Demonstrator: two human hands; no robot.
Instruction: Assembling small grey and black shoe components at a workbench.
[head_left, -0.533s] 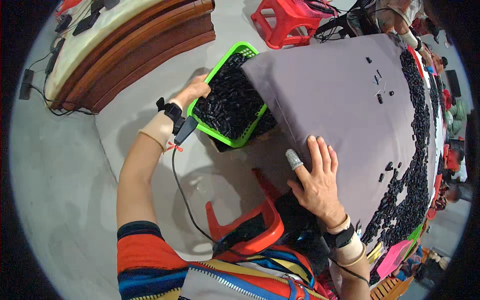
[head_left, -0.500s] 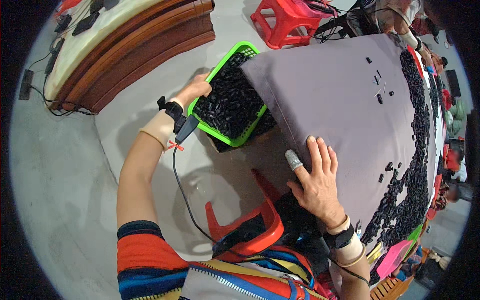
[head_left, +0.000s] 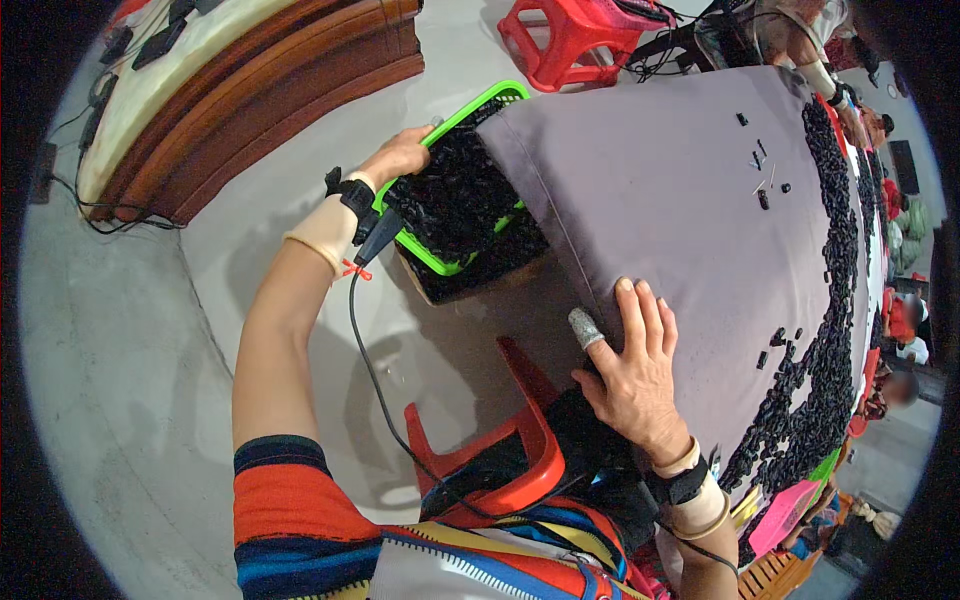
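My left hand (head_left: 402,155) grips the left rim of a green plastic basket (head_left: 436,264) that holds many small black pieces (head_left: 452,190). The basket leans to the right, over a cardboard box (head_left: 470,296) with more black pieces (head_left: 510,252) in it. Part of basket and box is hidden under the table's corner. My right hand (head_left: 640,385) rests with spread fingers on the edge of the grey-covered table (head_left: 650,180). Silvery-grey tape (head_left: 585,327) wraps one of its fingertips. I wear black straps on both wrists, with a cable clip (head_left: 377,238) on the left one.
A long heap of black pieces (head_left: 835,240) lines the table's far right side. A few loose pieces and thin pins (head_left: 765,175) lie nearer. A red stool (head_left: 570,50) stands beyond, another red plastic seat (head_left: 535,450) below me. Wooden furniture (head_left: 290,90) is at upper left. Other people sit along the right.
My left hand has moved slightly right and tipped the basket further. More of the box and its black pieces shows beneath. My right hand stays almost in place.
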